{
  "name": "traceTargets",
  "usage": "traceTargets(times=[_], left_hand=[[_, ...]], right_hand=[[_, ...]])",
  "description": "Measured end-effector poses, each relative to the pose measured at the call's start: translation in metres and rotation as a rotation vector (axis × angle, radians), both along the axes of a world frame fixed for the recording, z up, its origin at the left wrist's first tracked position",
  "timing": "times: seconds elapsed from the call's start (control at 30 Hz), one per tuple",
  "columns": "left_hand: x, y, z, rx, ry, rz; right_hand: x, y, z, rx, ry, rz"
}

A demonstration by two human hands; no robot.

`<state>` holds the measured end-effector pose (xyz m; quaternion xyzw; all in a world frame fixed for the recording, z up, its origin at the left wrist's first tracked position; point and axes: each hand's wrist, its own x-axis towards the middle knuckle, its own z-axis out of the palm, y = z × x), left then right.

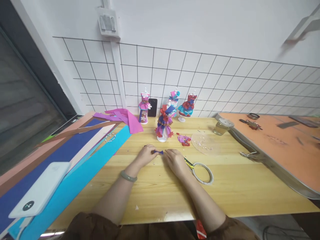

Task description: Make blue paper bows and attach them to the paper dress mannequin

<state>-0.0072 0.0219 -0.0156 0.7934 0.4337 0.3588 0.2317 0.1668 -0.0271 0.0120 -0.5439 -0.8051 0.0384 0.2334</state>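
1. Your left hand has its grip closed on the small blue piece, just above the counter; pinching one end likely leaves the rest free to work on.
2. Your right hand curls beside the piece's other end; whether its grip is open or closed, you cannot tell from here. Its closeness probably helps steady something so small.
3. Just beyond your hands, the nearest paper dress stands upright on its white base, perhaps for easy viewing.
4. The yellow-handled tool and tape roll lie beside your right hand, seemingly for quick reach.
5. Long paper strips spread at left, likely apart to give your hands room.
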Motion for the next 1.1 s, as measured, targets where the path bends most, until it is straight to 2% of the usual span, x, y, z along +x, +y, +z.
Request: traceTargets(times=[0.17,0.3,0.4,0.47,0.57,0.7,0.87,1.1], left_hand=[[-0.003,0.001,0.001,-0.045,-0.031,0.052],[-0.003,0.001,0.002,-0.061,-0.045,0.071],[-0.001,0.001,0.003,-0.069,-0.05,0.067],[0.0,0.0,0.004,-0.082,-0.06,0.077],[0.001,-0.002,0.004,-0.091,-0.079,0.09],[0.001,-0.002,0.004,-0.093,-0.082,0.099],[0.001,-0.002,0.005,-0.086,-0.087,0.095],[0.001,-0.002,0.003,-0.112,-0.085,0.102]], right_hand=[[0.02,-0.009,0.016,-0.04,-0.054,0.05],[0.066,-0.017,0.023,-0.041,-0.02,-0.148],[0.098,-0.031,0.022,-0.128,-0.035,-0.311],[0.109,-0.043,0.018,-0.201,-0.025,-0.361],[0.11,-0.062,0.01,-0.267,0.024,-0.378],[0.097,-0.076,0.002,-0.208,-0.013,-0.376],[0.089,-0.079,-0.002,-0.141,-0.117,-0.404],[0.092,-0.076,0.005,-0.187,-0.039,-0.364]])
